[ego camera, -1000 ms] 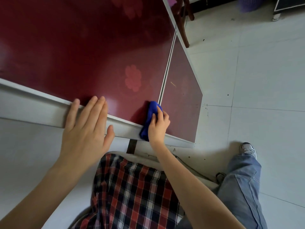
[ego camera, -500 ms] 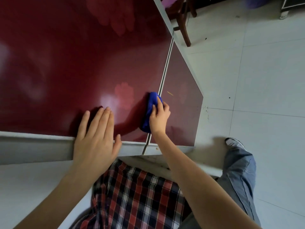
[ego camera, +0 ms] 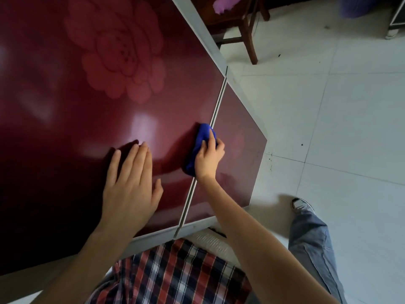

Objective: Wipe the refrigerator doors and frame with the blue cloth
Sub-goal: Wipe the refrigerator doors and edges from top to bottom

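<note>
Your right hand (ego camera: 209, 160) held the blue cloth (ego camera: 200, 139) bunched under curled fingers, pressed against the large red door (ego camera: 87, 110) right at the seam (ego camera: 218, 104) where it meets the small door (ego camera: 238, 154). Your left hand (ego camera: 131, 185) lay flat on the large door just left of the cloth, fingers straight, holding nothing. By my reading you were partway through. The cloth was working the right edge of the large door, which showed no obvious streaks near your hands, though that glossy sheen made cleanliness hard to judge. The small door carried faint dull patches and looked yet to be wiped. The grey frame strips (ego camera: 198, 27) along the far and near edges had no cloth on them, so they likely remained too.
</note>
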